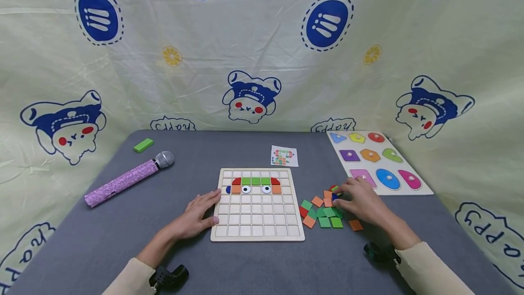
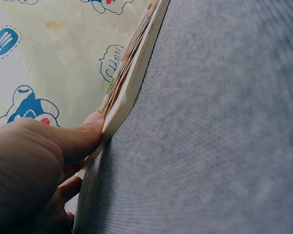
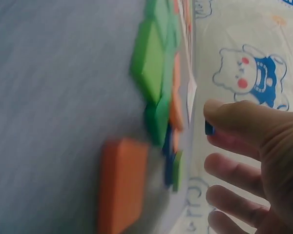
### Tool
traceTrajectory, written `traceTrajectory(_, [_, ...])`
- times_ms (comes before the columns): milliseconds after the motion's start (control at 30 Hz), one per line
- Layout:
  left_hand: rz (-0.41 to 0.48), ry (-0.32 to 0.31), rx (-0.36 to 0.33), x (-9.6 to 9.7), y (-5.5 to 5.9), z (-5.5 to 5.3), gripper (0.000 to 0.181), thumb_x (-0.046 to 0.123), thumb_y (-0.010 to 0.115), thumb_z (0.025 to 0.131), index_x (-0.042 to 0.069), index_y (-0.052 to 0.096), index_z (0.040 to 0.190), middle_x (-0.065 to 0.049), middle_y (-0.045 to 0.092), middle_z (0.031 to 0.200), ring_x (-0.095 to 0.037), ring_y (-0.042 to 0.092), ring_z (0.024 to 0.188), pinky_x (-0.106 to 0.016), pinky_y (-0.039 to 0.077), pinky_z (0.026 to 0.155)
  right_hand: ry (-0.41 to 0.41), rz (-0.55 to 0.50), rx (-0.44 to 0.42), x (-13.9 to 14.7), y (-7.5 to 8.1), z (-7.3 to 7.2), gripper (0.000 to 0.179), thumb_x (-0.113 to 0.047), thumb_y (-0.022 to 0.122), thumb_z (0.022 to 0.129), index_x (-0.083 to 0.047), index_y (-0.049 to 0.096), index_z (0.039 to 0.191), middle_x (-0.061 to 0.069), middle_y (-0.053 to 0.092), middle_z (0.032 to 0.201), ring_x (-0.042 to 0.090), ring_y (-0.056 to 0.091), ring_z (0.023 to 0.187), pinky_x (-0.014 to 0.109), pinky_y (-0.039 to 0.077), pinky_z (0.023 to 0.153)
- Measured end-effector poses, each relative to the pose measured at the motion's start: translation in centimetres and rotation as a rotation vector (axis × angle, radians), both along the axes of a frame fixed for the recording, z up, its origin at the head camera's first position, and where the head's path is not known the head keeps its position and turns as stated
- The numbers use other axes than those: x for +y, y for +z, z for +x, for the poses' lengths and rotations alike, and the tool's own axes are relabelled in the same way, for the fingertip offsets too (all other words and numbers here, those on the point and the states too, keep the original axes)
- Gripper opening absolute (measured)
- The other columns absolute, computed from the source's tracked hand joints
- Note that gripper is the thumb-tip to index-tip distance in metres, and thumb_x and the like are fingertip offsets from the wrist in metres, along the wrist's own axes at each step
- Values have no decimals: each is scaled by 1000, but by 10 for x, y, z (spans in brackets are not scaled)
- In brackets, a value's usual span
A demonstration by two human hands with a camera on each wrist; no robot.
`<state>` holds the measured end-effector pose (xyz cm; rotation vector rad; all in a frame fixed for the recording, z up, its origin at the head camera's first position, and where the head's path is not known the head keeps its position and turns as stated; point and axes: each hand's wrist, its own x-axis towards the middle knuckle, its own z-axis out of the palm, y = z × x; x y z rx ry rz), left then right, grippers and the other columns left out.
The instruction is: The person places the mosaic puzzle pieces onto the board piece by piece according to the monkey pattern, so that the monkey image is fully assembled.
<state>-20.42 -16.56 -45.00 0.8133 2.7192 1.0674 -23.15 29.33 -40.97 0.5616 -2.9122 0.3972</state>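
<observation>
Blue piece (image 3: 209,128) between right fingers (image 3: 232,114), long axis mostly hidden.

Soft light, blurry right wrist view

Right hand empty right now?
No, in the right wrist view the right hand pinches a small blue piece.

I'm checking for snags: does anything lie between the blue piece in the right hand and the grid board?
Yes: loose green, orange and red tiles lie between the right hand, pinching the blue piece, and the grid board.
</observation>
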Motion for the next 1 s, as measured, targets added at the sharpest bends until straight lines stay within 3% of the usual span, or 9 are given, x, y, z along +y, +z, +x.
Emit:
traceTrajectory(233, [5, -5, 4, -1, -1, 0, 62, 20, 58, 93, -4, 32, 144, -19, 25, 155, -44, 19, 142, -64, 6, 112, 45, -25, 32, -30, 3, -7, 21, -27, 75, 80, -15, 74, 97, 3, 62, 93, 17, 45, 86, 28, 36, 69])
traceTrajectory(567, [12, -2, 1, 0, -1, -1, 62, 21, 57, 93, -4, 32, 144, -19, 25, 155, -44, 19, 142, -63, 5, 112, 87, -10, 23, -78, 4, -21, 23, -29, 76, 79, -15, 75, 97, 0, 60, 93, 18, 44, 91, 37, 36, 78])
traceTrajectory(1000, [13, 2, 12, 0, -2, 0, 62, 19, 58, 92, -4, 33, 144, -19, 26, 155, -44, 20, 142, -63, 6, 112, 116, 84, -25, -112, -5, -44, 22, -33, 74, 80, -20, 74, 98, 0, 61, 93, 17, 43, 86, 32, 33, 73])
